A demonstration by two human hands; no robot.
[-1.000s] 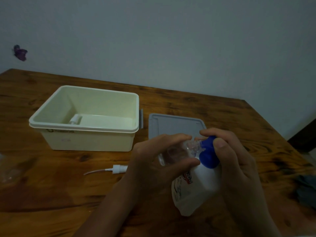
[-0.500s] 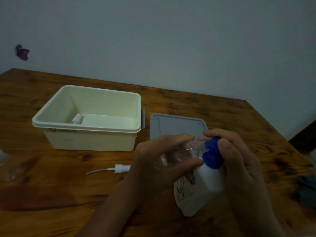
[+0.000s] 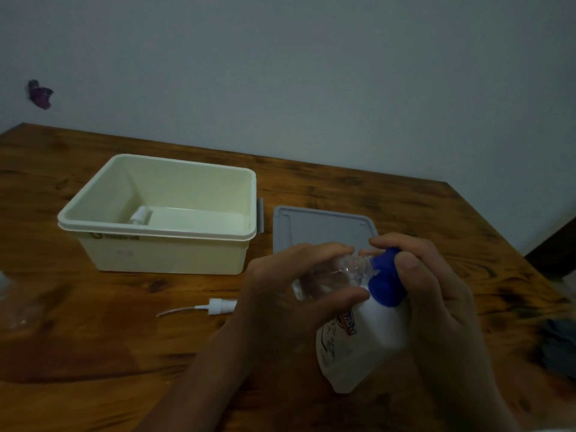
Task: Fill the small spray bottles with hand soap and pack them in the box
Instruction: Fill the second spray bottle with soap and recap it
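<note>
My left hand [image 3: 290,288] grips a small clear spray bottle [image 3: 330,277], tipped sideways with its open neck against the blue pump [image 3: 385,283] of a white hand soap bottle [image 3: 358,341]. My right hand [image 3: 436,294] holds the soap bottle, fingers curled over the blue pump. A loose white spray head [image 3: 215,306] with its thin tube lies on the wooden table [image 3: 93,338] left of my hands. The cream box [image 3: 162,244] stands open at the left, with another white-capped spray bottle [image 3: 140,216] lying inside it.
The box's grey lid [image 3: 314,226] lies flat behind my hands, right of the box. Clear plastic [image 3: 12,304] sits at the table's left edge. A dark cloth [image 3: 558,347] lies at the right edge. A wall runs behind the table.
The hands and both bottles keep nearly the same pose; the view has shifted slightly, so everything sits a little further right in frame.
</note>
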